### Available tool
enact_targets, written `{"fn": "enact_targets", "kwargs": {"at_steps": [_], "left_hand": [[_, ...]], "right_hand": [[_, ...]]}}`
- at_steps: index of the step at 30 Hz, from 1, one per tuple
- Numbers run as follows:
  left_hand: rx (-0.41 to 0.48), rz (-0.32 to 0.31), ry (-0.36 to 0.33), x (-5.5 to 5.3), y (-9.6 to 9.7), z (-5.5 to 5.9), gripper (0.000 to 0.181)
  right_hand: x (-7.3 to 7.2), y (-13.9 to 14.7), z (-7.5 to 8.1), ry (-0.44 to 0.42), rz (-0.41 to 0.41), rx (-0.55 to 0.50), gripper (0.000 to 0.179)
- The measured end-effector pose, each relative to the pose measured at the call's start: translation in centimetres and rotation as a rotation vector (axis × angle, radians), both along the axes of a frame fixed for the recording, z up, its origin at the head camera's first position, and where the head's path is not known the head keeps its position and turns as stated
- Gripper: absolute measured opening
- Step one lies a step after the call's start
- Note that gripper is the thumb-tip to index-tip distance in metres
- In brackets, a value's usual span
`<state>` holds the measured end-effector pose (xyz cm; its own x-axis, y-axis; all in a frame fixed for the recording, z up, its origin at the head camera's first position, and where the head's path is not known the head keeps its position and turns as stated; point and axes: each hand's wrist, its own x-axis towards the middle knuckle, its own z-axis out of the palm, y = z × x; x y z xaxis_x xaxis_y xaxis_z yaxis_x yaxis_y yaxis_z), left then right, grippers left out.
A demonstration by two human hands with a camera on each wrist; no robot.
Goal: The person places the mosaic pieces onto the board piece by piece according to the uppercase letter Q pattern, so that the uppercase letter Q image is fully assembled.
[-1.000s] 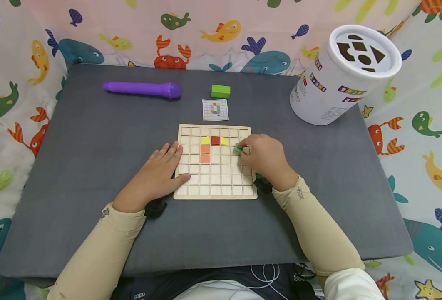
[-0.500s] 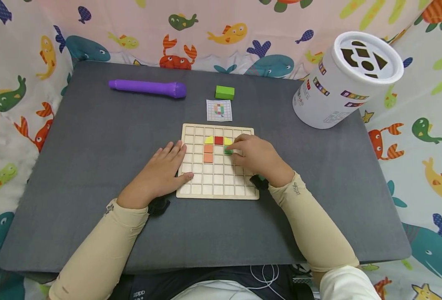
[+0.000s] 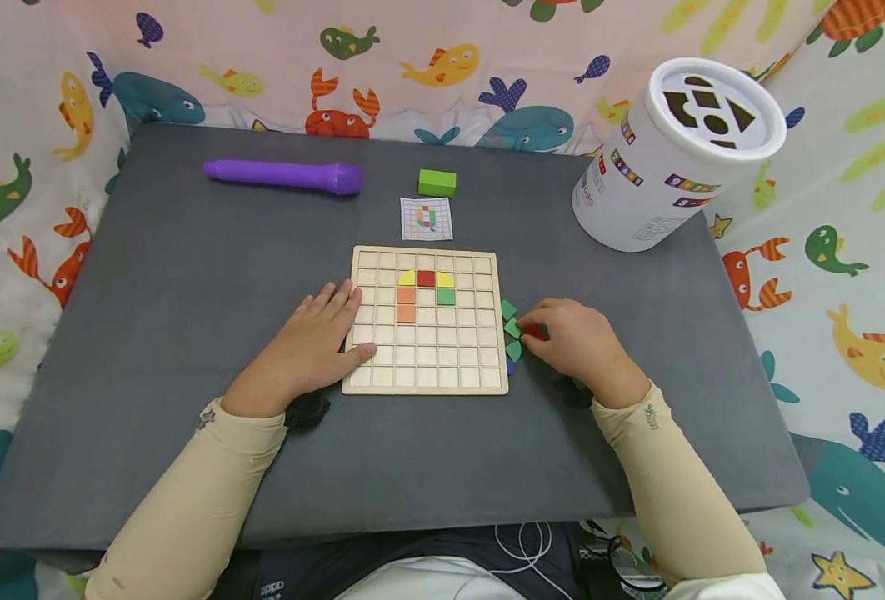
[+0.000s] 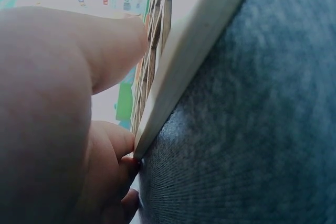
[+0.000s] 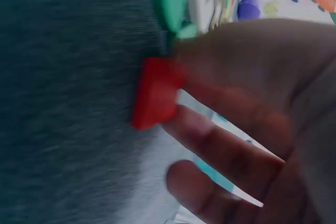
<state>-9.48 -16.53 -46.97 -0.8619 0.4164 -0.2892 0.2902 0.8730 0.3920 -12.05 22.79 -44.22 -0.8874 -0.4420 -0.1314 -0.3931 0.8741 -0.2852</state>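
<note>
A wooden grid board [image 3: 425,379] lies on the grey table. Set in its cells are two yellow pieces [image 3: 446,280], a red square [image 3: 426,278], two orange squares [image 3: 406,304] and a green square [image 3: 446,296]. My left hand [image 3: 300,358] rests with spread fingers on the board's left edge, its thumb over the border. Right of the board, my right hand [image 3: 581,346] pinches a red block [image 5: 156,93] between thumb and fingers, low over the cloth. Several green pieces [image 3: 512,327] and a partly hidden blue piece [image 3: 511,366] lie along the board's right edge.
Behind the board lies a pattern card [image 3: 426,219] with a green block [image 3: 437,182] just past it. A purple microphone-shaped stick [image 3: 283,176] lies at the back left. A tall white tub [image 3: 671,167] with a shape-hole lid stands at the back right.
My right hand has set the green square in the cell below the right yellow piece, let it go, and moved right to the red block. My left hand stays on the board.
</note>
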Motion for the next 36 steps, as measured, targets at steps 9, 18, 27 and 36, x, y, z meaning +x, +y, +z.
{"fn": "enact_targets", "kwargs": {"at_steps": [9, 18, 27, 36], "left_hand": [[-0.012, 0.011, -0.024, 0.2, -0.1, -0.2, 0.094], [-0.005, 0.01, -0.018, 0.2, 0.0, -0.3, 0.094], [-0.009, -0.002, -0.024, 0.1, 0.1, -0.1, 0.094], [0.001, 0.015, 0.003, 0.1, -0.2, -0.2, 0.094]], "right_hand": [[0.2, -0.4, -1.1, 0.126, -0.075, 0.019, 0.016], [-0.2, -3.1, -0.6, 0.22, -0.047, -0.017, 0.016], [-1.8, -8.5, -0.9, 0.273, 0.168, -0.053, 0.008], [-2.2, -11.1, -1.1, 0.092, 0.236, -0.127, 0.022]]}}
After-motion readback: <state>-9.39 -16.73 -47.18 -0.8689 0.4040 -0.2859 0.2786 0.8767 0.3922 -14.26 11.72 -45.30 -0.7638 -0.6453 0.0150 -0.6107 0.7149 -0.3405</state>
